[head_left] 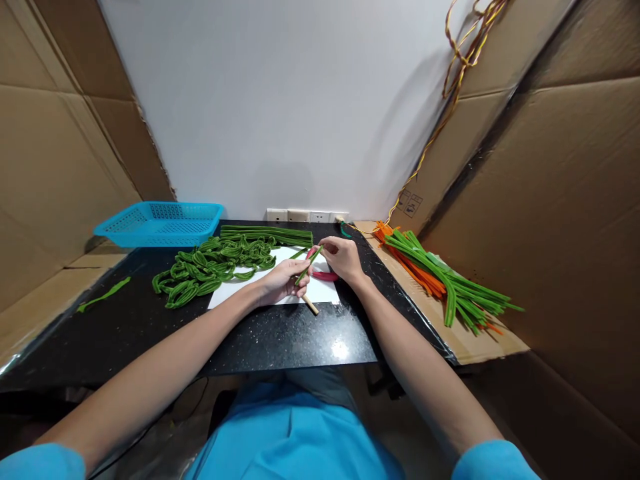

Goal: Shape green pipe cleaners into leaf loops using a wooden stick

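Black speckled tabletop (300,343), cardboard (560,180) close on both flanks, and both hands are busy! The left hand (284,279) pinches a green strip (302,276) low; the right hand (345,257) pinches its upper end, likely to steady it. Looped green pieces (200,268) pile left of the left hand, presumably clear of the work; a partly hidden red object (325,275) shows beside the right.

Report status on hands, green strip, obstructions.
Left hand gripping green strip. Right hand at its upper end. Red handle close by, nothing visibly blocking.
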`<action>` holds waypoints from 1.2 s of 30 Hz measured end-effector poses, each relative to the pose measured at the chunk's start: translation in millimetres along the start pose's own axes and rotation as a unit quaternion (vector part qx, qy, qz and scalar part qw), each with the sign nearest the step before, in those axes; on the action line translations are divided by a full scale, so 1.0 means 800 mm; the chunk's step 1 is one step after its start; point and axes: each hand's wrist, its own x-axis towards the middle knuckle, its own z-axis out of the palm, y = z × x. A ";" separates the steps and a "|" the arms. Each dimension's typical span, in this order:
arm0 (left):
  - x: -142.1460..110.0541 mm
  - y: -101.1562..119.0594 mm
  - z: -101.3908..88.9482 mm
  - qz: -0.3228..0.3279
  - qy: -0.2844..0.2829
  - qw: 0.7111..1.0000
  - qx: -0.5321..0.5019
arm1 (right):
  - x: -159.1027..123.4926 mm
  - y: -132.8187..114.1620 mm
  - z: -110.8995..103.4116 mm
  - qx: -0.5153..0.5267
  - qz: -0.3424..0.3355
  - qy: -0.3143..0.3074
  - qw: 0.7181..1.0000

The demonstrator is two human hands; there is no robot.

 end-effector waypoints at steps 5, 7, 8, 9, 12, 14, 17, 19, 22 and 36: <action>-0.001 0.004 0.001 0.015 0.034 0.999 -0.004 | 0.003 0.001 0.002 0.029 -0.008 0.019 0.999; -0.002 0.006 0.001 0.021 0.051 0.998 -0.008 | 0.004 -0.001 0.001 0.032 -0.010 0.029 0.999; -0.002 0.006 0.000 0.022 0.059 0.998 -0.010 | 0.004 -0.002 0.001 0.032 -0.011 0.036 0.999; -0.003 0.007 0.000 0.020 0.066 0.998 -0.012 | 0.004 -0.004 -0.001 0.030 -0.013 0.042 0.999; -0.002 0.008 -0.003 0.004 0.072 0.997 -0.016 | 0.003 -0.011 -0.007 0.017 -0.019 0.058 0.998; -0.002 0.009 -0.004 -0.013 0.059 0.998 -0.017 | 0.001 -0.016 -0.010 0.006 -0.024 0.062 0.998; -0.003 0.010 -0.004 -0.038 0.020 0.999 -0.020 | -0.001 -0.023 -0.011 -0.006 -0.031 0.063 0.998; -0.005 0.010 0.000 -0.043 -0.002 0.999 -0.017 | -0.003 -0.027 -0.009 -0.012 -0.038 0.056 0.998; -0.010 0.011 0.008 -0.032 -0.026 0.999 0.006 | -0.005 -0.035 -0.006 -0.017 -0.053 0.034 0.998; -0.021 0.005 0.047 0.004 -0.105 0.994 0.020 | -0.009 -0.053 0.003 -0.114 -0.099 -0.027 0.988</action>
